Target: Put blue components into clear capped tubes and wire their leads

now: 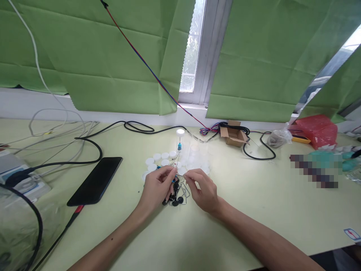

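Fingertips of left hand (pixel 156 185) pinched on thin wiry piece (pixel 177 158), near black-headed parts (pixel 175 203). Right hand (pixel 204 190): thumb and forefinger nearly meeting; cannot tell if anything is gripped. White caps (pixel 165 156) lie beyond; 1 lidded tube (pixel 180 133) stands upright.
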A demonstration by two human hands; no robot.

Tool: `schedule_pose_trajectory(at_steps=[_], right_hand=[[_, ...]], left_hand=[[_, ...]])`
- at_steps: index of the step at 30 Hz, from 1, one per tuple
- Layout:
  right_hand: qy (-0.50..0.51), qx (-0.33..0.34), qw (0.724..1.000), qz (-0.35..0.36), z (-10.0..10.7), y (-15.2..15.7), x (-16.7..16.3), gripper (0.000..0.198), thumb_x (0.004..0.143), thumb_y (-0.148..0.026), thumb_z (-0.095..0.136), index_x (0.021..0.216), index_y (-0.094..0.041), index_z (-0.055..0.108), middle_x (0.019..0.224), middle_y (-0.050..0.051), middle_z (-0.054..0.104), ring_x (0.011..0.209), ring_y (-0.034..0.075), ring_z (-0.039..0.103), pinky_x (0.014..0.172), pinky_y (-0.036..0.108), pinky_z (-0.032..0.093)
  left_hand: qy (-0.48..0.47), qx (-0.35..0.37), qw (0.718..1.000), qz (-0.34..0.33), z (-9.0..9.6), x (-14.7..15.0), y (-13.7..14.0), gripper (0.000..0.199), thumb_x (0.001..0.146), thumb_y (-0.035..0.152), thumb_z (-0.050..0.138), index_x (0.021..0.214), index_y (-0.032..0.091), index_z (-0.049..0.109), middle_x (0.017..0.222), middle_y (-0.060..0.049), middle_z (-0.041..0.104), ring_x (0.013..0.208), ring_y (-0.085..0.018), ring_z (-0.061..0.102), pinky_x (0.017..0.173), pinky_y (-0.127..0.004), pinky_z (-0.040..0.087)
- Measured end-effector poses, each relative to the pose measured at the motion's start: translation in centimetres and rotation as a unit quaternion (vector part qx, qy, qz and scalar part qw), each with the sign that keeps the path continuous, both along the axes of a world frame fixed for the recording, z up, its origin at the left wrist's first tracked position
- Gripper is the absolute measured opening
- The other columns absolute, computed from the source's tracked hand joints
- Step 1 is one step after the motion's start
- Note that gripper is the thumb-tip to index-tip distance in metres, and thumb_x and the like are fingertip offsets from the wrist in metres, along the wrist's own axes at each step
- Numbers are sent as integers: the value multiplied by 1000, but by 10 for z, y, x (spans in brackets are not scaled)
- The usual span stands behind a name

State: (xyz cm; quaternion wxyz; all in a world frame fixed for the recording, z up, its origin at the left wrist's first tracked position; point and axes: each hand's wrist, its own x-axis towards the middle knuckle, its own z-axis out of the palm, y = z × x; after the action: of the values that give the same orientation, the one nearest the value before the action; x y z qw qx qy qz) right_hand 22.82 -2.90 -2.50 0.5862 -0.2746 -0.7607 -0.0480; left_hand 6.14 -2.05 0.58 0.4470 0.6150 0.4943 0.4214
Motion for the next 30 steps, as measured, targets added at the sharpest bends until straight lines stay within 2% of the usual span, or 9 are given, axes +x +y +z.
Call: schedule_pose_trajectory(at_steps=[11, 19, 30], right_hand=[[-2, 1, 1000, 10, 7, -3, -2, 30, 95, -4, 52, 120, -19, 60, 88, 8, 66, 80, 16, 65, 65, 28, 58], [-10, -8, 1000, 5, 6, -3, -1, 32, 95, -4, 50, 118, -21, 63, 87, 7, 64, 75, 14, 63, 59, 25, 55], [8, -3, 1000, 8, 7, -3, -3, 26, 94, -6, 55, 115, -19, 63, 87, 7, 64, 76, 15, 64, 62, 26, 57]], left_hand=[[14, 11, 1000, 1, -1, 1, -1, 32, 89, 50, 58, 85, 20, 67, 40, 7, 51, 31, -10, 43, 39, -22, 38], [-16, -15, 1000, -8, 0, 2, -1, 29, 89, 47, 58, 82, 19, 63, 39, 7, 51, 29, -9, 42, 37, -21, 36], [-49, -13, 999, -9, -1, 3, 0, 28, 92, 43, 55, 81, 18, 62, 40, 6, 53, 28, -9, 43, 35, -20, 35]])
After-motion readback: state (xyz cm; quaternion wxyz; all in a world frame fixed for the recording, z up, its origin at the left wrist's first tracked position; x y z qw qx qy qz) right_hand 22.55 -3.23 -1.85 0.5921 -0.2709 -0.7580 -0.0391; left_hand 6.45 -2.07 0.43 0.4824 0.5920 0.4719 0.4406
